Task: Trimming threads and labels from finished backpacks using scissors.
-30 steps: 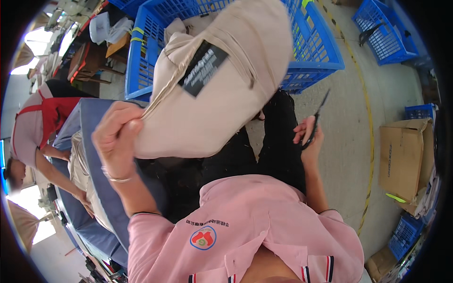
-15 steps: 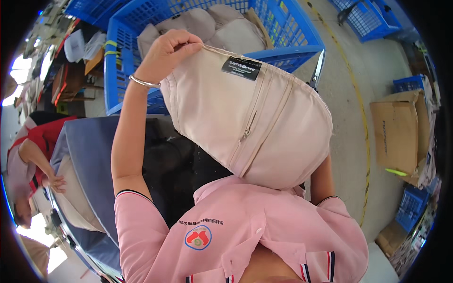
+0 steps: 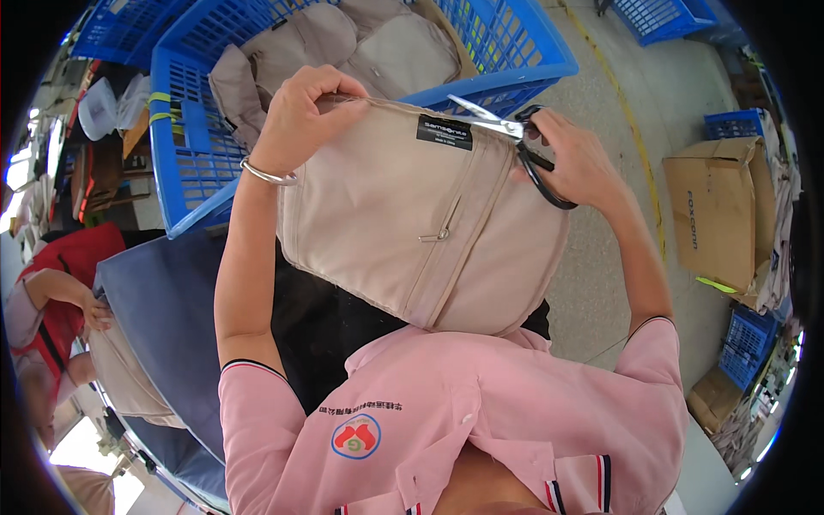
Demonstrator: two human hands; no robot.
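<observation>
The left hand grips the beige bag by its far edge. The right hand holds scissors (blades at the bag's black label).

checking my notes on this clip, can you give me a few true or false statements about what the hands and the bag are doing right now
1. The left hand grips the top edge of the beige bag. True.
2. The right hand holds a brush. False: it holds scissors at the bag's top edge.
3. A blue crate behind the bag holds more beige bags. True.
4. The bag lies flat on the floor. False: it is held up over the lap.
5. A metal bangle sits on the left wrist. True.
</observation>
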